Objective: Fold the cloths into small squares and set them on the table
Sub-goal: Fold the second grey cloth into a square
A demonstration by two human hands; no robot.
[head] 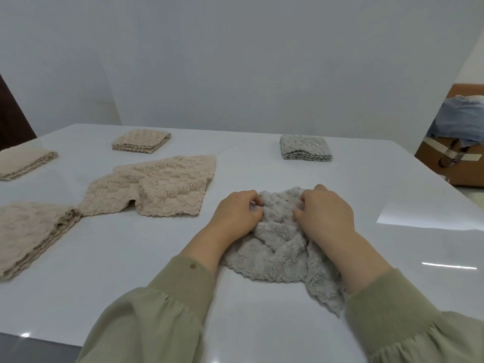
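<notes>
A crumpled grey fluffy cloth (pixel 277 247) lies on the white table (pixel 146 258) in front of me. My left hand (pixel 237 213) and my right hand (pixel 324 213) both pinch its far edge, fingers curled into the fabric. An unfolded beige cloth (pixel 157 189) lies spread out to the left. A folded grey square (pixel 305 148) sits at the far middle right. Folded beige squares rest at the far middle (pixel 141 141), far left (pixel 23 161) and near left (pixel 31 231).
A cardboard box (pixel 450 161) with blue fabric (pixel 461 121) on top stands on the floor beyond the table's right edge. A plain wall runs behind the table. The near table edge is at the bottom left.
</notes>
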